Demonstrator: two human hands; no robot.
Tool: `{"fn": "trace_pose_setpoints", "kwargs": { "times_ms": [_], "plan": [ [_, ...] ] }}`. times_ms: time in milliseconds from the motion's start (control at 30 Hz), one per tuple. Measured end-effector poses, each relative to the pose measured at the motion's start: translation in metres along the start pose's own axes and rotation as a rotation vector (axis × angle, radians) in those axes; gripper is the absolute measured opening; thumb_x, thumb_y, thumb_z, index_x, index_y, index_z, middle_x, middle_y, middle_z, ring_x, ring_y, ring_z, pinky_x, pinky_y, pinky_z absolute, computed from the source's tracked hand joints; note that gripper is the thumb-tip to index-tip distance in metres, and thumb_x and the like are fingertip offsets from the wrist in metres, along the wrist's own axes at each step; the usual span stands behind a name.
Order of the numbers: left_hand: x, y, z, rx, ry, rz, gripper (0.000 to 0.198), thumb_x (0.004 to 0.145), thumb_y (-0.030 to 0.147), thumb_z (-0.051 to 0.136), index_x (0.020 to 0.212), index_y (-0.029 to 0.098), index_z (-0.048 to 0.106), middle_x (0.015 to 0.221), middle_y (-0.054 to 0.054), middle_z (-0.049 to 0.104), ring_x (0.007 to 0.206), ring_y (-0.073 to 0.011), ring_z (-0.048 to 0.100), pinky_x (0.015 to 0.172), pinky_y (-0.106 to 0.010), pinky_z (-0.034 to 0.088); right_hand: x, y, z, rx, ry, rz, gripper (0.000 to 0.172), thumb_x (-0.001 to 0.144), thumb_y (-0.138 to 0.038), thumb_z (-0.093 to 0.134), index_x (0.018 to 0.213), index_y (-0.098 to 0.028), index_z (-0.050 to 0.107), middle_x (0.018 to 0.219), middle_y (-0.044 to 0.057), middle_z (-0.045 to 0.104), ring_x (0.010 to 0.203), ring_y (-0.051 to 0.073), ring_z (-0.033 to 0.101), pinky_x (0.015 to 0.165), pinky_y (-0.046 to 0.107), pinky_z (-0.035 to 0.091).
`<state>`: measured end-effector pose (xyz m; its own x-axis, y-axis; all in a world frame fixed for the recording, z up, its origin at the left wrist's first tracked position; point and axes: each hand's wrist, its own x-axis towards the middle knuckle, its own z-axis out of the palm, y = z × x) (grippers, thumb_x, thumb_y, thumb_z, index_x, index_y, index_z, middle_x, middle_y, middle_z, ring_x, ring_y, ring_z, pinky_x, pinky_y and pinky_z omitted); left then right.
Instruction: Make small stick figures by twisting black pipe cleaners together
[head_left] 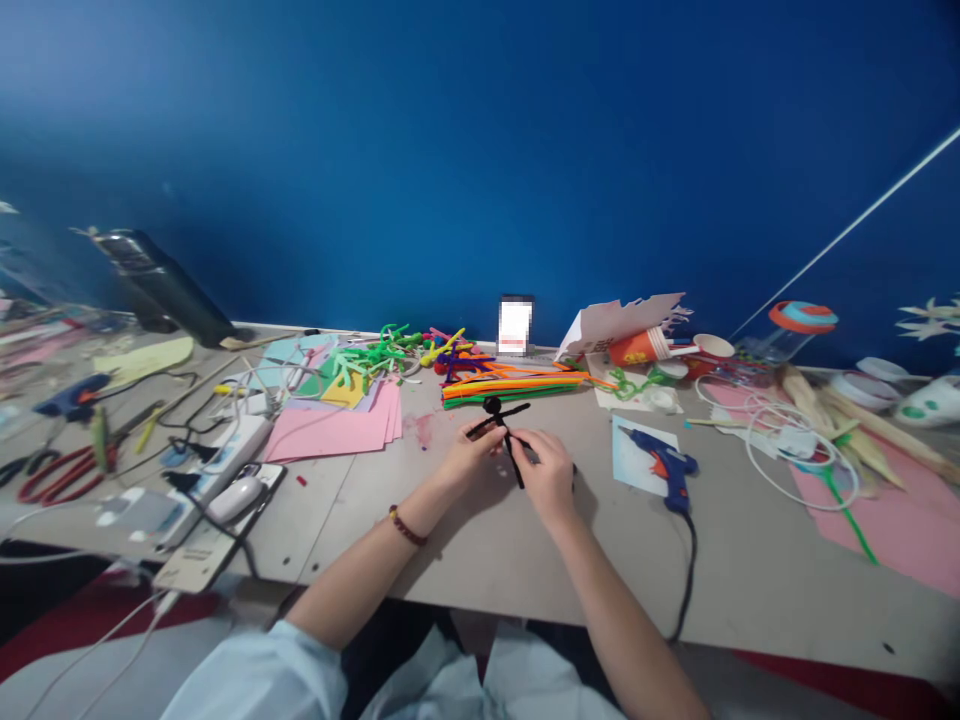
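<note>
Between both hands, over the middle of the table, is a black pipe-cleaner figure (493, 406) with a round head and thin arms. My left hand (472, 452) pinches it from the left, near its upper part. From the right, my right hand (546, 473) grips a black pipe-cleaner piece of it, fingers curled; a dark end shows beyond this hand. Just past the figure lies a bundle of orange, yellow and green pipe cleaners (517, 387). The exact contact at my fingertips is partly hidden.
A blue hot glue gun (671, 468) rests on light-blue paper to the right, its cord running over the front edge. Pink paper (337, 430), a power strip (225, 460) and red-handled pliers (64, 480) lie left. A lit phone (515, 326) stands against the blue wall.
</note>
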<state>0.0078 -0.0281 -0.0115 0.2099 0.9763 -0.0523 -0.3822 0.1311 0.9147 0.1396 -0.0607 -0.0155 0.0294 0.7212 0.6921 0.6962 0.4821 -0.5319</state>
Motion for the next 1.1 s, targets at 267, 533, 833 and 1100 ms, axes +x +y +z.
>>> {"fn": "trace_pose_setpoints", "kwargs": {
  "times_ms": [267,533,833,1100],
  "plan": [
    [-0.002,-0.001,0.000,0.035,-0.018,-0.013,0.028,0.062,0.039,0.078,0.064,0.015,0.065,0.056,0.000,0.054,0.051,-0.0089,0.047,0.051,-0.024,0.035,-0.003,0.000,0.000,0.044,0.016,0.053,0.016,0.090,-0.024,0.051,0.084,-0.020,0.065,0.080,0.005,0.069,0.076,0.018,0.062,0.072,0.030,0.046],
    [-0.004,0.002,0.001,0.089,-0.066,-0.045,0.027,0.063,0.040,0.077,0.064,0.016,0.065,0.053,-0.001,0.054,0.049,-0.0098,0.046,0.051,-0.026,0.034,0.000,0.002,-0.004,-0.031,0.041,0.090,0.017,0.090,-0.029,0.053,0.081,-0.021,0.064,0.079,0.005,0.068,0.076,0.020,0.060,0.074,0.033,0.044],
    [0.002,0.011,-0.008,0.000,-0.086,-0.026,0.032,0.067,0.047,0.073,0.070,0.015,0.067,0.062,-0.002,0.058,0.055,-0.0098,0.050,0.053,-0.024,0.038,0.003,-0.003,-0.005,0.056,0.024,0.090,0.012,0.089,-0.026,0.053,0.092,-0.020,0.063,0.086,0.007,0.067,0.085,0.021,0.058,0.078,0.034,0.046],
    [0.009,0.008,-0.018,0.086,-0.023,-0.012,0.024,0.061,0.034,0.079,0.072,0.014,0.070,0.062,-0.003,0.063,0.058,-0.0118,0.056,0.062,-0.026,0.043,0.002,-0.003,-0.004,-0.099,0.143,0.053,0.009,0.083,-0.028,0.061,0.083,-0.019,0.061,0.086,0.008,0.059,0.088,0.023,0.053,0.082,0.037,0.042]
  ]
}}
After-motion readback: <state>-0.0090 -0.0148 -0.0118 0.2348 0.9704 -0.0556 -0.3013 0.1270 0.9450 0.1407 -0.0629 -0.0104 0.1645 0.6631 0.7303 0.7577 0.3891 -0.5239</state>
